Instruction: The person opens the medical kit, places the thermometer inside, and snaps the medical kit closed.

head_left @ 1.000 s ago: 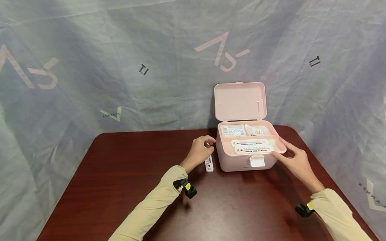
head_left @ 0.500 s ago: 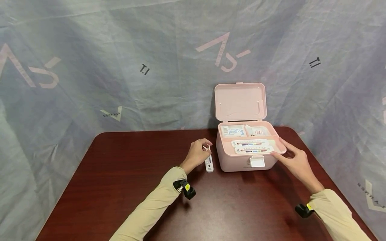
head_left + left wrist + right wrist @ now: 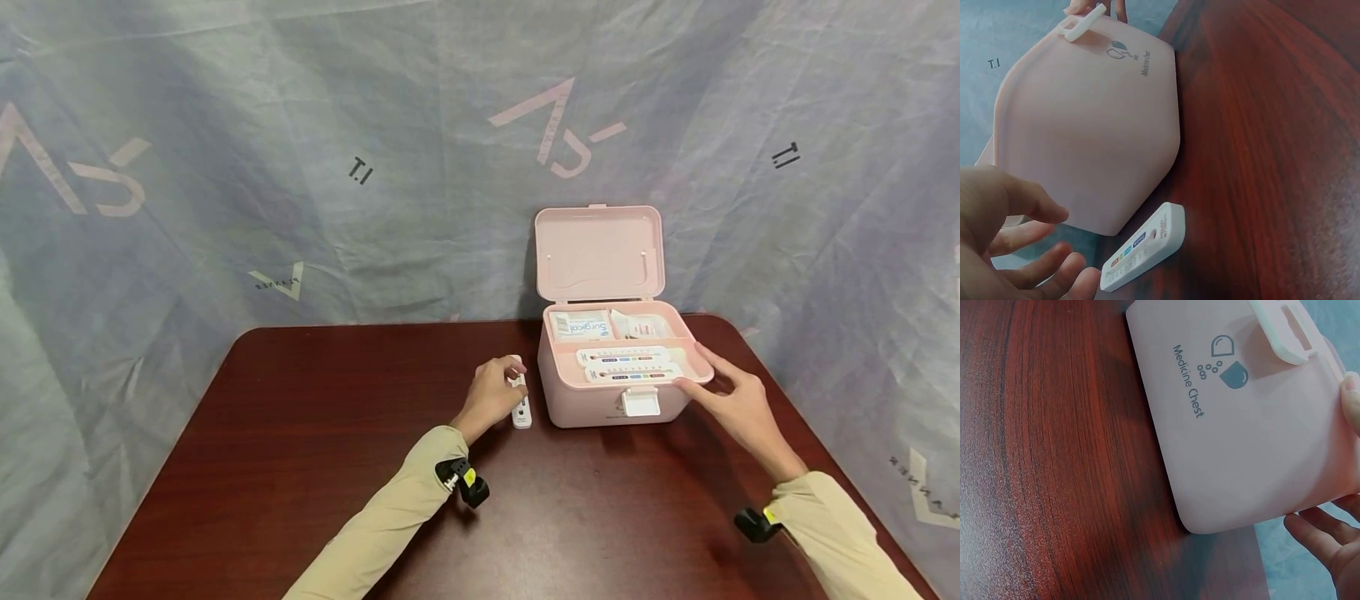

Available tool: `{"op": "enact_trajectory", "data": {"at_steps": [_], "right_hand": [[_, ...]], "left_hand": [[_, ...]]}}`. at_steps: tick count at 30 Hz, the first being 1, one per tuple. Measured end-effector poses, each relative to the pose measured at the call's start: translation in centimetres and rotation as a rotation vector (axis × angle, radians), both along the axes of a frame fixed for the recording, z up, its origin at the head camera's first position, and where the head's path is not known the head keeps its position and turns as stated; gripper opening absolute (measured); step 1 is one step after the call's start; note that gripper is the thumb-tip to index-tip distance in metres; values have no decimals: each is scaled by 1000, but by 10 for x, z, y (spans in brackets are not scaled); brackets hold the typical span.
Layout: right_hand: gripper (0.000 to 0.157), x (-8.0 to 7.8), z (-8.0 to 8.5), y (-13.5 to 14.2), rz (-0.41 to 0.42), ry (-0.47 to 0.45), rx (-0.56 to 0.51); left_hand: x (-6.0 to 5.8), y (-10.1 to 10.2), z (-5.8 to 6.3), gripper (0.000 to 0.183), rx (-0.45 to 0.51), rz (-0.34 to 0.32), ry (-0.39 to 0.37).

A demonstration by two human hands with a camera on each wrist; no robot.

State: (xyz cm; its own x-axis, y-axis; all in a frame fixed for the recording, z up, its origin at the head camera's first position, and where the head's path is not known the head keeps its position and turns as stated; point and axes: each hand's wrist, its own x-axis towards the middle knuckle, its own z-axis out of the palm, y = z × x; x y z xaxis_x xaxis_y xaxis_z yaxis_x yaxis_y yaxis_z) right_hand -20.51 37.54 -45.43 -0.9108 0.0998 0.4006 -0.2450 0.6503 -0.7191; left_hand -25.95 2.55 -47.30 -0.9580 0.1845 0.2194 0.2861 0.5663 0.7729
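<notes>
A white thermometer [image 3: 522,415] with coloured marks lies on the table, left of a pink medicine chest [image 3: 592,407] whose lid is raised. My left hand [image 3: 492,392] hovers over the thermometer's far part and hides some of it. In the left wrist view, the thumb and bent fingers of that hand [image 3: 1016,237] stand apart, with a fingertip close to the end of the thermometer [image 3: 1147,247]. My right hand [image 3: 738,404] grips the chest's right front corner, thumb at the front rim and fingers along the side. Two similar thermometers [image 3: 630,372] lie in the chest's front compartment.
The chest's back compartments hold a packet marked Surgical [image 3: 581,326] and another white packet [image 3: 637,325]. The raised lid [image 3: 598,254] leans toward a grey cloth backdrop [image 3: 420,208]. A white latch [image 3: 641,402] hangs at the front. Brown table [image 3: 337,408] extends to the left.
My left hand moves slightly nearer to me along the thermometer, uncovering its far end. The right hand stays at the chest's corner.
</notes>
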Motion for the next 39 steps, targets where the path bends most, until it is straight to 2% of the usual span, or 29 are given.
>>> {"op": "enact_trajectory", "data": {"at_steps": [18,30,39], "right_hand": [[72,-2,-3,3,-9,-3,18],[71,0,-1,1,-11,-9,15],[72,-1,0,0,-11,-8,16]], "left_hand": [[7,3,-10,31,26,31,-50],[14,8,-17,38,-45,106,-48],[18,10,-21,40,-41,130,-50]]}}
